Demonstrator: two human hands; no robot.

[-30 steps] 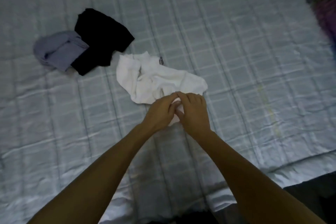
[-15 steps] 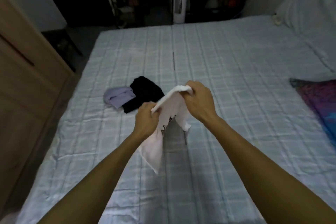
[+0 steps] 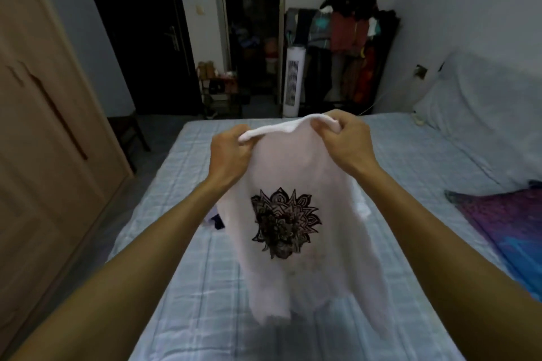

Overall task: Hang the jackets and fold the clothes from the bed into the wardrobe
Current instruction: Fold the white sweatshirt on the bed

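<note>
Both hands hold a white T-shirt (image 3: 296, 243) up in the air above the bed (image 3: 181, 287), so that it hangs free in front of the person. The left hand (image 3: 230, 152) is closed in a fist-like grip, pinching one end of the shirt's top edge; the right hand (image 3: 344, 145) pinches the other end the same way, fingers curled over the bunched hem or collar band. Which edge that is, neck or bottom hem, is hard to tell, since the fabric there is rolled into a thick cord between the two fists. A dark flower-like print (image 3: 283, 223) sits in the middle of the hanging cloth.

The shirt looks thin, light and entirely limp: it drapes in soft folds, narrows toward the bottom and will take no shape of its own. It should not slip from a firm pinch, but it will crumple if let go. For folding, the better hold is probably at the two shoulder seams, spread wide so the body hangs flat. The wooden wardrobe (image 3: 44, 155) stands just beside the bed on the left, doors closed.
</note>
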